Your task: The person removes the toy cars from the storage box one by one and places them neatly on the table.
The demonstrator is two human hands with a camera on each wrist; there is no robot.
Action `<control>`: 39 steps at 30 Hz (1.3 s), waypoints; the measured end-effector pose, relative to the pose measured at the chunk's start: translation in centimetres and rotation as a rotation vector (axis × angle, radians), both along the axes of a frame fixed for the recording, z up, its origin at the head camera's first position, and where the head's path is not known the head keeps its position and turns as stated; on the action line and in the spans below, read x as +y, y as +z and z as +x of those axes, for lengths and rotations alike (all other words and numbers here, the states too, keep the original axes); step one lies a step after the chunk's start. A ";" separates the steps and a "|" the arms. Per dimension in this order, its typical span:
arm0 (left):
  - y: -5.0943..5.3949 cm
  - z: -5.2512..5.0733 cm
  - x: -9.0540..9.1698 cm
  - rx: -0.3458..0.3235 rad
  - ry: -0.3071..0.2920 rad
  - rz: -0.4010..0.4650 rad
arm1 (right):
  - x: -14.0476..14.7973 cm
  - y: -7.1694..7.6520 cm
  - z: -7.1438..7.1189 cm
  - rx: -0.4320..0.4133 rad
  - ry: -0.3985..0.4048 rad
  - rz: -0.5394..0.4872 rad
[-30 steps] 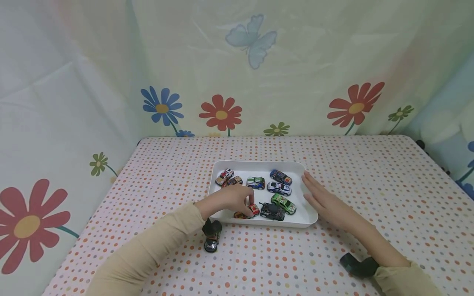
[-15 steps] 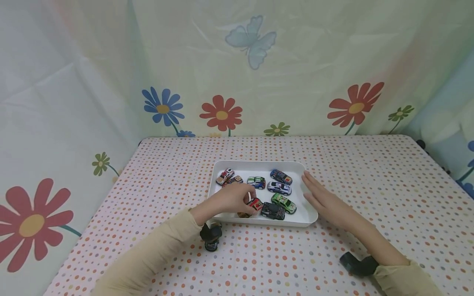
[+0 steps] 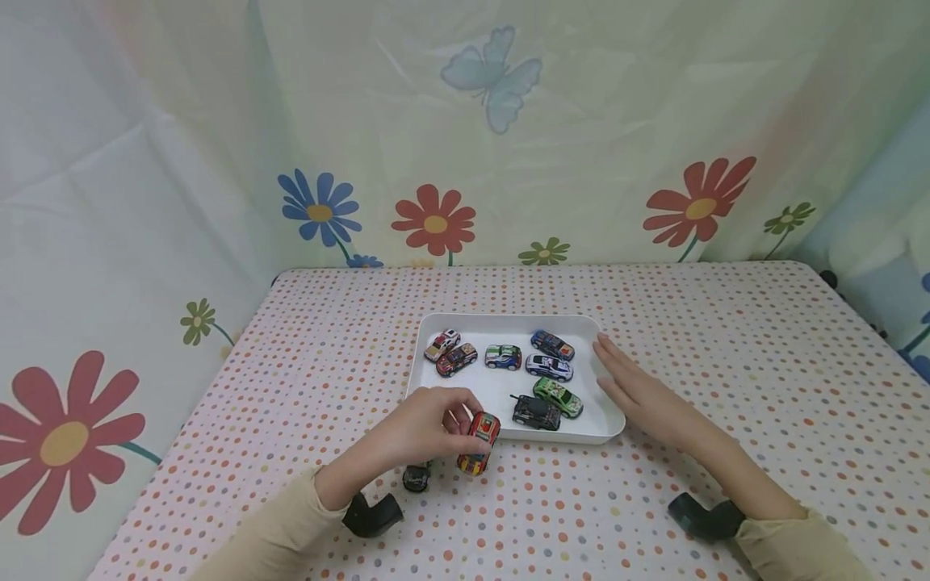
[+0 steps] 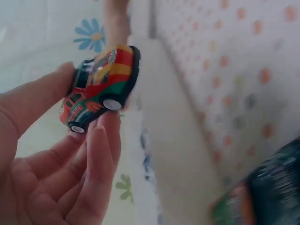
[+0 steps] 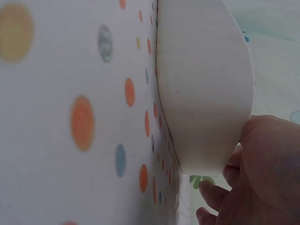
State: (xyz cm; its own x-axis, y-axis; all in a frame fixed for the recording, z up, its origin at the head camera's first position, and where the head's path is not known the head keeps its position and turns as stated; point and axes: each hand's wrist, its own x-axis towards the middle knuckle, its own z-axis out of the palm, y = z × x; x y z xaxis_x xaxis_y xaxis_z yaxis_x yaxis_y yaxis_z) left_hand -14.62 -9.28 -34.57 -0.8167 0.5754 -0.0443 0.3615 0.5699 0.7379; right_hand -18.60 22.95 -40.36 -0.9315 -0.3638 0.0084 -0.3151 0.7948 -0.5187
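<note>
The left hand (image 3: pixel 425 428) was partly closed, with its thumb and fingers pinching a red, yellow and green toy car (image 3: pixel 485 426); this car was located at the near long wall of the white tray (image 3: pixel 592 387), on the person's side and left of the tray's middle; the left wrist view showed the car tilted, with two wheels visible and the thumb on one side of the body opposite the fingers; clearance between the car and the tablecloth (image 3: pixel 581 516) could not be determined.

The right hand (image 3: pixel 643 399) was open and gripped nothing; its fingers were extended, and it rested at the rim on the right end of the tray.

The tray contained seven further cars: at far left, a white car with red and orange markings (image 3: pixel 441 344) lay just beside a dark red patterned car (image 3: pixel 456 360); near the middle stood a green, white and blue car (image 3: pixel 503 357); at the right, a blue car (image 3: pixel 552 344), a white car with dark markings (image 3: pixel 549 368), a green car (image 3: pixel 558 397) and a black car (image 3: pixel 536 412) formed a close group running toward the near wall.

A dark car (image 3: pixel 416 478) stood outside the tray, on the spotted tablecloth, partly hidden by the left hand; a black wrist unit (image 3: pixel 372 515) was positioned at the left wrist; a second black unit (image 3: pixel 705 518) was positioned at the right wrist.
</note>
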 end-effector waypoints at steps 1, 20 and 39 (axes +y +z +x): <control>-0.3 0.5 0.0 -0.003 -0.003 -0.015 | 0.0 0.0 0.0 0.001 0.001 0.000; -3.7 2.5 0.6 -0.010 0.098 -0.062 | 0.2 -0.1 0.0 -0.012 -0.004 -0.004; -3.4 2.9 0.6 0.043 0.079 -0.128 | 0.0 0.0 -0.1 0.000 0.000 0.006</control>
State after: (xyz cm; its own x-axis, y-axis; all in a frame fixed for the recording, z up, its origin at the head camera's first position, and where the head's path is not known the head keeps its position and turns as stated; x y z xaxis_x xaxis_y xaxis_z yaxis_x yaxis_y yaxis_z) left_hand -11.68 -8.72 -38.01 -0.8617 0.5016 -0.0771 0.3418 0.6860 0.6423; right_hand -18.71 22.97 -40.40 -0.9314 -0.3638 0.0062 -0.3150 0.7979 -0.5140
